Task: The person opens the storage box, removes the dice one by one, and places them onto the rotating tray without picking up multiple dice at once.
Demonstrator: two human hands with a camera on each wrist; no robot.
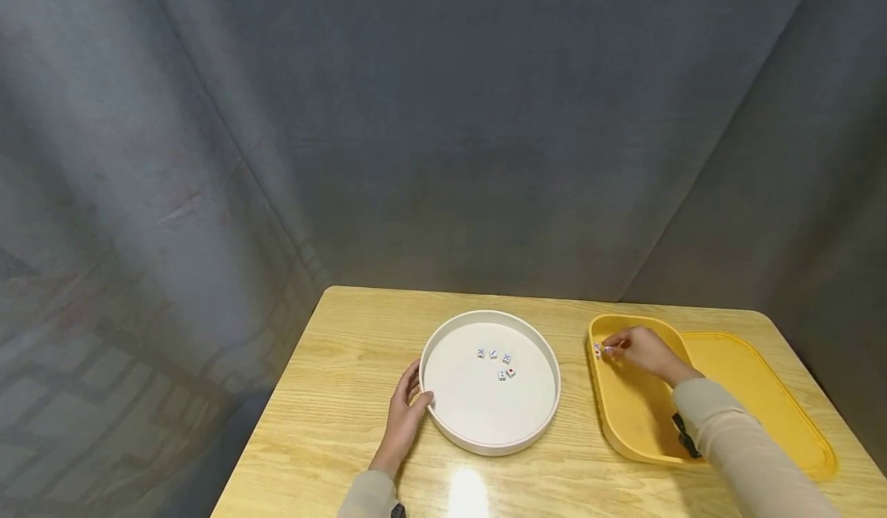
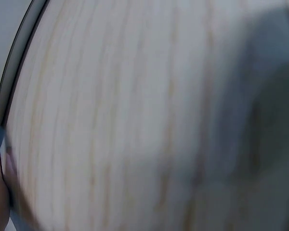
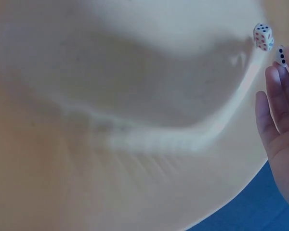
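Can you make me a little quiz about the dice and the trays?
1. How many dice lie in the white round tray?
2. True or false: the left hand grips the yellow tray.
3. The right hand is at dice in: A the white tray, B the yellow tray, C the bare table.

Key: 1. Five. 2. False, it holds the white tray's rim. 3. B.

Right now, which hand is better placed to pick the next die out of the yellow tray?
Right hand: its fingertips are already at the small white dice in the yellow plastic tray. Left hand holds the round white tray's rim.
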